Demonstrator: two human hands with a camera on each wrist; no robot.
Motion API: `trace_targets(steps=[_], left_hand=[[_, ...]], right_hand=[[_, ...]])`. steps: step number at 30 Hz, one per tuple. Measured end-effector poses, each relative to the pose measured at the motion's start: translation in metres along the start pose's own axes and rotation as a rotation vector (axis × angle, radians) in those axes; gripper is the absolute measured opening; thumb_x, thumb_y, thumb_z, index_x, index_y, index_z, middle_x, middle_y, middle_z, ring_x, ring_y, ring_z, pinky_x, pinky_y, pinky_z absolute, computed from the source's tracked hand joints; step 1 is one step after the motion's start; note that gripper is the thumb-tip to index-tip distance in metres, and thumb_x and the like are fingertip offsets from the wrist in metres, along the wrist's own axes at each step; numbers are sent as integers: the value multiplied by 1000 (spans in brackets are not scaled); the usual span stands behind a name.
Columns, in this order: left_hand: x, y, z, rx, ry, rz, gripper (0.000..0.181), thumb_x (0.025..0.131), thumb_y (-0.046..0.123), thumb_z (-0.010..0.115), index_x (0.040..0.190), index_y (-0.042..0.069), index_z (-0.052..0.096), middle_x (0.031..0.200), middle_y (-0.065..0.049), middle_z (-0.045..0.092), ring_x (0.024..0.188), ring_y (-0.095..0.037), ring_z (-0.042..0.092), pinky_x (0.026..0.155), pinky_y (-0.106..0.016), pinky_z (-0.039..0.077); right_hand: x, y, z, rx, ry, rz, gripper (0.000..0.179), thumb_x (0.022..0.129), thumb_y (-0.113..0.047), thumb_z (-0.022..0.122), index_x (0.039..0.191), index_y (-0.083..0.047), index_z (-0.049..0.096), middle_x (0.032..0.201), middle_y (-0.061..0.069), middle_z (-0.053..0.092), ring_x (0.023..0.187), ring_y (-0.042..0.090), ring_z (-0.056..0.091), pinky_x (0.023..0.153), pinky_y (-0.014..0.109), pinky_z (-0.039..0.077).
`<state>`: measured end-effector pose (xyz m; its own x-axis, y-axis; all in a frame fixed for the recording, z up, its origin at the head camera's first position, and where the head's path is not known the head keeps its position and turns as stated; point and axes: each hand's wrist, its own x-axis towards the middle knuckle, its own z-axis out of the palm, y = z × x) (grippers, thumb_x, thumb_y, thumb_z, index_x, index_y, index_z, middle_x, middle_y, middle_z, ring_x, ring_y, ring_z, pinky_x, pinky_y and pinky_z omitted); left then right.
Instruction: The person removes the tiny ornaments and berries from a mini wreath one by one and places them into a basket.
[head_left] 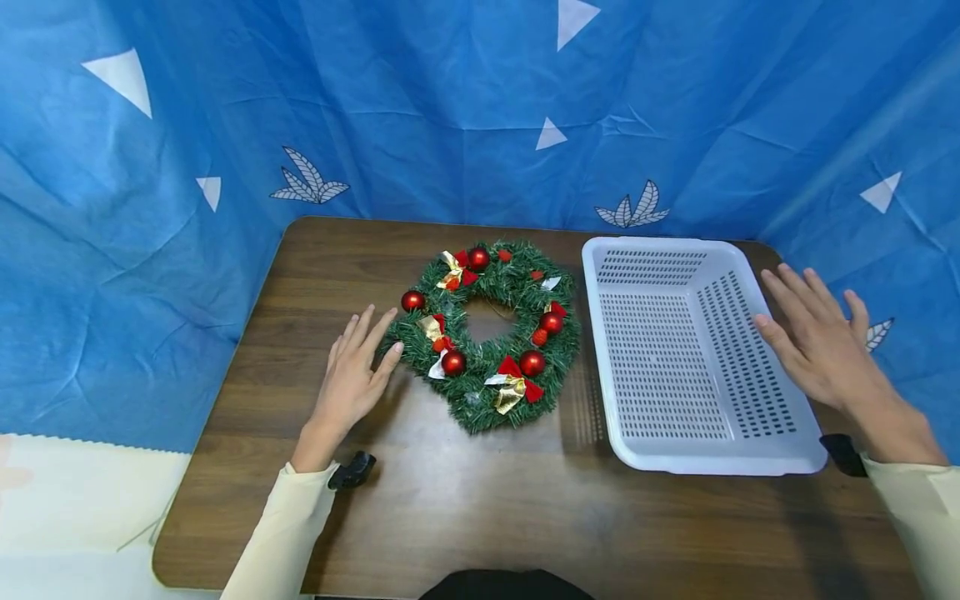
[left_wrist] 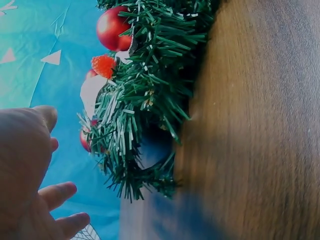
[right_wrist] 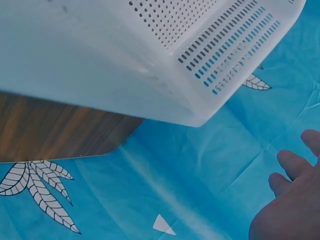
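Observation:
A green tinsel Christmas wreath (head_left: 487, 362) with red baubles, berries and red-and-gold bows lies flat on the table. My left hand (head_left: 351, 367) hovers at its left side, fingers spread and holding nothing. In the left wrist view, the wreath (left_wrist: 155, 55) shows edge-on beside the hand (left_wrist: 25, 165). To the right of the wreath stands a white perforated plastic basket (head_left: 606, 358) with nothing inside. Over its right edge my right hand (head_left: 817, 346) is held out, fingers extended. The right wrist view has the basket (right_wrist: 75, 65) above and left of that hand (right_wrist: 295, 200).
Brown wood-grain table (head_left: 480, 517) with rounded corners lies under everything. A blue curtain (head_left: 435, 100) with white triangles and leaf prints hangs behind and at both sides. Black wrist straps (head_left: 352, 471) sit on both arms, at the ends of pale sleeves (head_left: 281, 533).

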<state>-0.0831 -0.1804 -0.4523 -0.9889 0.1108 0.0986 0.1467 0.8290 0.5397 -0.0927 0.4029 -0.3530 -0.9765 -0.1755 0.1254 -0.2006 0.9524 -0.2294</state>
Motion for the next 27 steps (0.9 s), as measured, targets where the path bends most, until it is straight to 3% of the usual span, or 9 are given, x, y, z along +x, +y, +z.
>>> trace_targets(steps=[10, 18, 27], left_hand=[[2, -4, 13, -222, 3, 9, 58, 102, 38, 57, 155, 27, 38, 163, -23, 23, 145, -53, 27, 111, -74, 25], [4, -7, 22, -293, 20, 23, 55, 101, 32, 60, 153, 23, 42, 162, -23, 26, 140, -51, 37, 108, -72, 32], [8, -7, 30, -341, 46, 26, 54, 100, 26, 63, 151, 20, 45, 159, -23, 33, 143, -46, 36, 111, -69, 31]], right_hand=[[9, -12, 7, 14, -2, -50, 67, 106, -47, 37, 161, -14, 19, 168, 17, 10, 156, 35, -3, 117, 64, -13], [14, -23, 11, 6, -1, -92, 65, 105, -45, 39, 161, -17, 20, 167, 18, 14, 156, 36, 0, 118, 66, -11], [21, -35, 17, 11, -28, -153, 64, 105, -43, 44, 160, -18, 25, 166, 19, 19, 156, 35, 3, 119, 64, -8]])
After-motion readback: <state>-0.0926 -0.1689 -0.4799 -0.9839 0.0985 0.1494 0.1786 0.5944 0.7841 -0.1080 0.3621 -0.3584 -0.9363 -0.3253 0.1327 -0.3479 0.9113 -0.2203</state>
